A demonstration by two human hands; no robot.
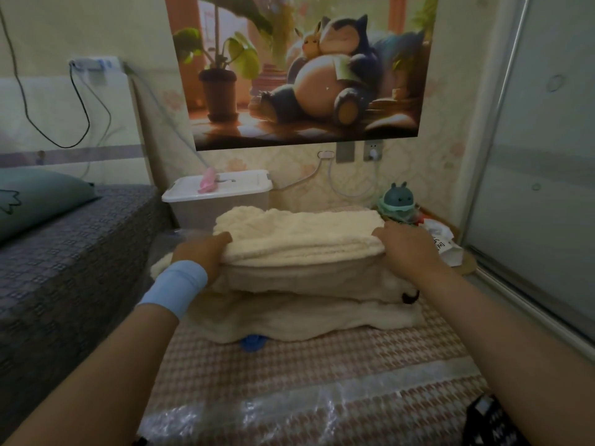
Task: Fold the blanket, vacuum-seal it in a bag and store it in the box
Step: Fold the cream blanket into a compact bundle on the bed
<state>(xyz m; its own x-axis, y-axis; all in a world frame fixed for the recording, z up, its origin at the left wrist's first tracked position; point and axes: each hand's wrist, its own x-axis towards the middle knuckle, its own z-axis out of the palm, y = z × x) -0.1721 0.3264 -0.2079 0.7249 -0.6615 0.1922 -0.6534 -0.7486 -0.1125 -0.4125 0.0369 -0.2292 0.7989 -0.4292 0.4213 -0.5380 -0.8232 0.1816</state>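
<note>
Left hand [206, 249]: grips the left end of the blanket's top fold, centre frame.
Right hand [409, 249]: grips the right end likewise.
Blanket [299, 239]: cream, stacked in uneven layers on the patterned mat [322, 358].
Risk, as judged: you hold only the upper layers, so if you lift, the lower folds may slump or trail.
Clear bag [257, 413]: lower frame, nearest you.
Box [219, 201]: upper centre, lid on, pink item [207, 181] atop, so likely not ready.
Edges: bed [64, 268] close left; sliding door [531, 188] right; teal toy [397, 201] near the blanket's far right corner.
Open room: mat, toward you.
</note>
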